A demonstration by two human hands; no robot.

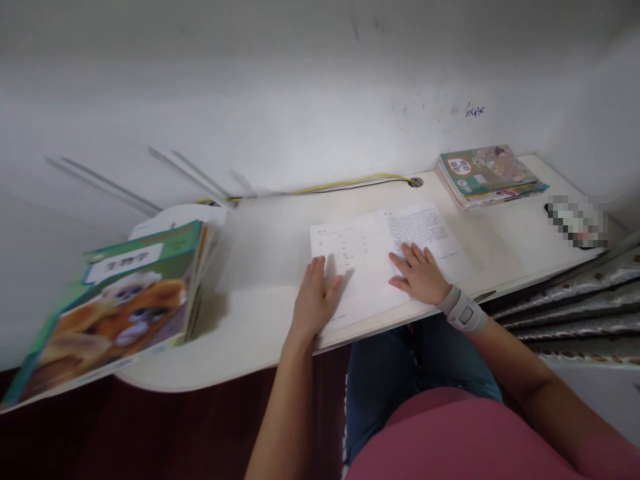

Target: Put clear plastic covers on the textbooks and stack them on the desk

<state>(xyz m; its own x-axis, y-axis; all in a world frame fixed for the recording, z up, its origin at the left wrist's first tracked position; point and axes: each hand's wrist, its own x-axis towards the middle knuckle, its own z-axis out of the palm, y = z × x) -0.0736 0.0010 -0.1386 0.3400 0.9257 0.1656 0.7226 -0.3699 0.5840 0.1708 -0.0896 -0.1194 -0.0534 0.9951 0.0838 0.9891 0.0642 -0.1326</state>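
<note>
An open book (370, 293) with white printed pages lies on the white desk in front of me. Its right page carries a dense block of text, its left page scattered short lines. My left hand (315, 297) rests at the lower left edge of the left page, fingers stretched forward and thumb apart. On the right page, below the text, my right hand (420, 272) lies flat with its fingers spread. A grey band (464, 310) wraps my right wrist. Neither hand grips anything.
A stack of books (140, 293) with a monkey cover stands at the desk's left end. Another stack (490, 172) lies at the back right, near a blurred-out phone-like object (577, 221). Yellow and black cables (350, 185) run along the wall into a hole.
</note>
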